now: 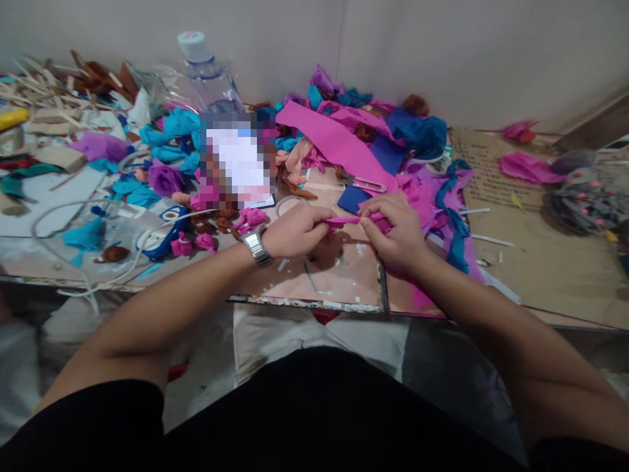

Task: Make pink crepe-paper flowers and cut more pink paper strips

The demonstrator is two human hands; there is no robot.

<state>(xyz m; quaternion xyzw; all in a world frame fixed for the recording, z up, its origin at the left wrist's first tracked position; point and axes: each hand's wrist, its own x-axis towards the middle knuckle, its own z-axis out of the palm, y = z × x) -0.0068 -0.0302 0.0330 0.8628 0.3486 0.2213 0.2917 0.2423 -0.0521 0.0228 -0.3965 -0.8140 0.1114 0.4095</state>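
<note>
My left hand [295, 231], with a metal watch at the wrist, is closed in a pinch on one end of a thin pink paper strip [346, 221]. My right hand [393, 231] pinches the other end of the same strip, fingers curled. Both hands meet just above the worktable [314, 278], over a bare patch of its surface. Behind them lies a heap of pink paper [339, 141], with blue [417, 134] and purple crepe pieces around it.
A plastic water bottle [211, 75] stands at the back left. Scissors with pink handles [366, 183] lie beyond my hands. Small paper flowers [164, 177], a white cable [118, 275] and wooden sticks [44, 85] clutter the left. Cardboard [521, 229] covers the right side.
</note>
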